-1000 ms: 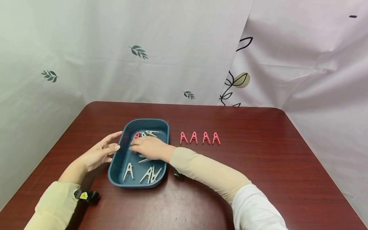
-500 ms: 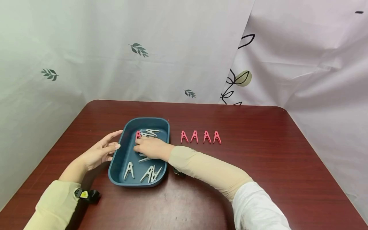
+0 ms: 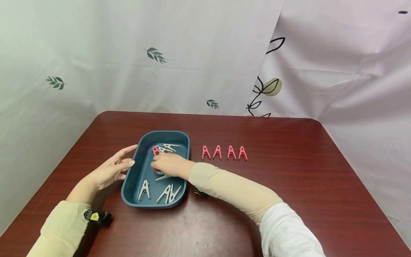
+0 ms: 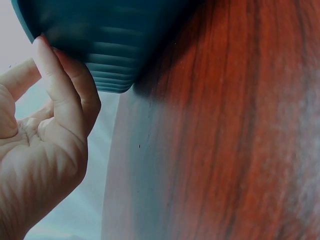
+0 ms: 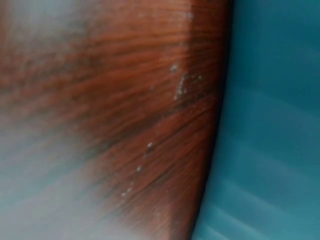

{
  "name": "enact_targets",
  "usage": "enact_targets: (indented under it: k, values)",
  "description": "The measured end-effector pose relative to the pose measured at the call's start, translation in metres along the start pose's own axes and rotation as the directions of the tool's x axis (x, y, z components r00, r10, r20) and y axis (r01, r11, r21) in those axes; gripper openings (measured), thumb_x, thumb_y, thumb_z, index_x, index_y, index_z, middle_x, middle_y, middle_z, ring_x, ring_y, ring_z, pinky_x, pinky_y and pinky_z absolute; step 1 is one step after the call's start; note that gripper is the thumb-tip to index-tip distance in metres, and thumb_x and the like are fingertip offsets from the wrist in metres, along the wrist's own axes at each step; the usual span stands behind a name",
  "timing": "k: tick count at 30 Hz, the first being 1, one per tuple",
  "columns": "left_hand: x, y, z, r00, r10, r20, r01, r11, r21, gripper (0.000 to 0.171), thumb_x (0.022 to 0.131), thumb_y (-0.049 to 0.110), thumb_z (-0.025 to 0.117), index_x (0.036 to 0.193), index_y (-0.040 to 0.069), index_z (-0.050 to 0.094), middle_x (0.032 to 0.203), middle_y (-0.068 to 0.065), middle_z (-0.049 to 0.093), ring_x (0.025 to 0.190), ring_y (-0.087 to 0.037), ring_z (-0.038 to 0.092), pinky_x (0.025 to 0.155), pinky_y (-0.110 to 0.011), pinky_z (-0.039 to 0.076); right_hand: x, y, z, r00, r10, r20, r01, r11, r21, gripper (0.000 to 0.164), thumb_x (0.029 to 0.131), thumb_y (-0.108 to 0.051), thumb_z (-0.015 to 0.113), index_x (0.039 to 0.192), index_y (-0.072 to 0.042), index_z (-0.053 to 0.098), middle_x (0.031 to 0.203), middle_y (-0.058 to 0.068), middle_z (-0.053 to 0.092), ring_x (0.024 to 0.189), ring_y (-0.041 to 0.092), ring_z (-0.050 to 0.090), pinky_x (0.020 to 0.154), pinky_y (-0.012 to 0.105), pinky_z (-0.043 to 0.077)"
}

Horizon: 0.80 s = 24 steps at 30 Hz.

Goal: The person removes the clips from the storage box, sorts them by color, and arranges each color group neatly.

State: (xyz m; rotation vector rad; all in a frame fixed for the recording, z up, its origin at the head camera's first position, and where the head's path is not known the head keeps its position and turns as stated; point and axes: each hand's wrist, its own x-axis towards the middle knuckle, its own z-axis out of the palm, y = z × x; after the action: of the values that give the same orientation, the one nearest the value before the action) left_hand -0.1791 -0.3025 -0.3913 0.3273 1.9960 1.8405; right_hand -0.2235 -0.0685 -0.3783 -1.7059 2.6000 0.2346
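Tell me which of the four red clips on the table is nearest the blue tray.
The leftmost red clip of their row in the head view; the other three line up to its right, each farther from the blue tray.

A blue, round-cornered tray (image 3: 148, 206) is resting on the reddish-brown table (image 3: 289, 171). Inside, pale A-shaped clips (image 3: 163, 193) are lying scattered toward both ends, and a pink clip (image 3: 155, 150) is showing beside pale ones near the far end. Four more pink clips (image 3: 218, 150) are forming a spaced row right of the tray, legs pointing nearward
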Motion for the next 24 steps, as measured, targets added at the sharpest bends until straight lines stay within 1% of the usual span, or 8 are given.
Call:
enact_targets:
  k: [5,11,13,15,18,24]
  values:
    - [-0.001,0.000,0.000,1.000,-0.004,-0.003,0.004,1.000,0.001,0.056,0.100,0.009,0.044,0.149,0.023,0.019,0.110,0.004,0.067,0.094,-0.014,0.068,0.073,-0.032,0.058,-0.002,-0.001,-0.003,1.000,-0.021,-0.019,0.021,1.000,-0.012,0.020,0.096,-0.012,0.055,0.111,-0.018,0.067,0.105,-0.003,0.064,0.098,0.011,0.057,0.087,0.019,0.046]
    - [-0.001,0.000,-0.001,1.000,0.005,0.006,-0.005,1.000,-0.017,0.055,0.101,0.008,0.043,0.148,0.023,0.020,0.108,0.004,0.068,0.090,-0.012,0.068,0.069,-0.029,0.058,-0.004,-0.001,-0.005,0.992,-0.043,-0.118,0.037,0.998,-0.054,0.018,0.097,-0.016,0.054,0.104,-0.022,0.069,0.100,-0.007,0.065,0.093,0.010,0.054,0.086,0.021,0.043]
    - [-0.001,0.001,-0.001,1.000,0.003,0.007,-0.003,1.000,-0.019,0.056,0.101,0.008,0.043,0.148,0.023,0.020,0.107,0.004,0.068,0.089,-0.011,0.068,0.069,-0.028,0.058,-0.006,0.000,-0.006,0.988,-0.043,-0.146,0.037,0.998,-0.042,0.018,0.097,-0.017,0.054,0.104,-0.022,0.070,0.099,-0.008,0.066,0.094,0.010,0.055,0.089,0.020,0.042]
    - [-0.001,0.000,-0.001,1.000,-0.002,0.006,0.002,1.000,-0.014,0.056,0.101,0.008,0.043,0.149,0.022,0.019,0.107,0.004,0.067,0.089,-0.011,0.068,0.069,-0.028,0.058,-0.007,0.001,-0.008,0.986,-0.035,-0.161,0.035,0.999,0.001,0.019,0.098,-0.017,0.053,0.106,-0.022,0.069,0.101,-0.007,0.067,0.096,0.009,0.056,0.091,0.019,0.042]
    - [-0.001,0.000,0.000,1.000,-0.006,0.002,0.006,1.000,-0.005,0.057,0.101,0.008,0.043,0.149,0.021,0.018,0.108,0.004,0.067,0.091,-0.011,0.068,0.071,-0.029,0.058,-0.010,0.003,-0.010,0.983,-0.025,-0.179,0.044,0.994,0.100,0.019,0.097,-0.017,0.055,0.111,-0.019,0.068,0.105,-0.006,0.067,0.100,0.010,0.057,0.094,0.018,0.042]
    - [-0.001,0.001,-0.001,1.000,-0.008,-0.005,0.008,1.000,0.000,0.056,0.101,0.009,0.044,0.149,0.021,0.018,0.108,0.004,0.067,0.091,-0.011,0.068,0.072,-0.030,0.058,-0.020,0.008,-0.017,0.973,-0.012,-0.231,0.075,0.961,0.267,0.023,0.095,-0.019,0.059,0.117,-0.015,0.065,0.112,-0.002,0.063,0.104,0.011,0.055,0.095,0.016,0.042]
